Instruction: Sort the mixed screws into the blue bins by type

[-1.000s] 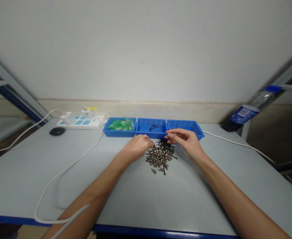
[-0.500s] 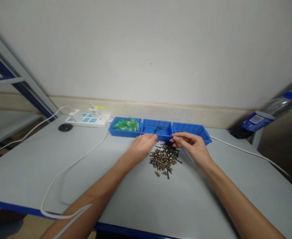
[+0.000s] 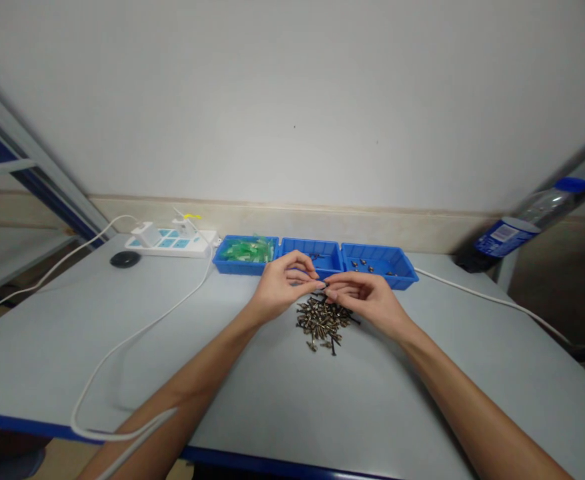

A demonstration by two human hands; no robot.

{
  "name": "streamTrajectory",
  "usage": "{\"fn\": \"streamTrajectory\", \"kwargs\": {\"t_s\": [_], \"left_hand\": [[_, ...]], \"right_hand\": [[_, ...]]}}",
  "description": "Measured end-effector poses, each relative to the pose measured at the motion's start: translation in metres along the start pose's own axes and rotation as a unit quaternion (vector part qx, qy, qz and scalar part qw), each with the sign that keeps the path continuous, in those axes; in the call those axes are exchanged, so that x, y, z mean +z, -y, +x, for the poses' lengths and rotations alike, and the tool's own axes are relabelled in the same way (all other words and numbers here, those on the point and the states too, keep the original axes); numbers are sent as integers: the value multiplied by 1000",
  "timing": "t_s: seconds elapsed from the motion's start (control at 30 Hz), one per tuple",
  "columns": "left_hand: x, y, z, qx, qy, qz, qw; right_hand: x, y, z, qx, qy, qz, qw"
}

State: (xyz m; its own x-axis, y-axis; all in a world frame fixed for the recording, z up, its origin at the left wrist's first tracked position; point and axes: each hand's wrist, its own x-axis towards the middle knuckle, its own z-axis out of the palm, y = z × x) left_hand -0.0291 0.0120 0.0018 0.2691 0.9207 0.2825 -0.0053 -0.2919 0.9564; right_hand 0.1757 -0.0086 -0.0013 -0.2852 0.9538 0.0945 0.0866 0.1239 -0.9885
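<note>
A pile of black and brassy screws [image 3: 322,321] lies on the grey table. Over its back edge my left hand [image 3: 285,283] and my right hand [image 3: 365,300] meet fingertip to fingertip. Both hands are pinched at a small dark screw [image 3: 324,287], partly hidden by the fingers. Behind them stand three blue trays in a row. Green pieces [image 3: 250,249] fill the left tray [image 3: 240,267]. The middle tray [image 3: 317,246] holds a few dark screws and is partly covered by my left hand. Several small metal parts lie in the right tray [image 3: 380,255].
A white power strip [image 3: 172,243] with plugs and a black disc [image 3: 125,259] are at the back left. A white cable [image 3: 137,335] loops across the table and over my left forearm. A bottle with a blue cap [image 3: 510,233] leans at the back right.
My hands have come together over the pile; the right moved left, away from the right tray, and the left moved slightly. More of the right tray's contents now show. The view has shifted slightly.
</note>
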Motion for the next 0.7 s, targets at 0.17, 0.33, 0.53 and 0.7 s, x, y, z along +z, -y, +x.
{"fn": "streamTrajectory", "kwargs": {"t_s": [0.17, 0.33, 0.53, 0.7], "left_hand": [[-2, 2, 4, 72, 2, 55, 996], [-17, 16, 14, 254, -96, 373, 887], [-23, 15, 6, 322, 62, 491, 807], [-20, 18, 5, 224, 278, 475, 804]], "right_hand": [[-2, 0, 1, 10, -18, 35, 999], [-8, 1, 4, 2, -56, 22, 998], [-10, 3, 5, -20, -63, 11, 998], [-12, -1, 6, -29, -67, 14, 997]]}}
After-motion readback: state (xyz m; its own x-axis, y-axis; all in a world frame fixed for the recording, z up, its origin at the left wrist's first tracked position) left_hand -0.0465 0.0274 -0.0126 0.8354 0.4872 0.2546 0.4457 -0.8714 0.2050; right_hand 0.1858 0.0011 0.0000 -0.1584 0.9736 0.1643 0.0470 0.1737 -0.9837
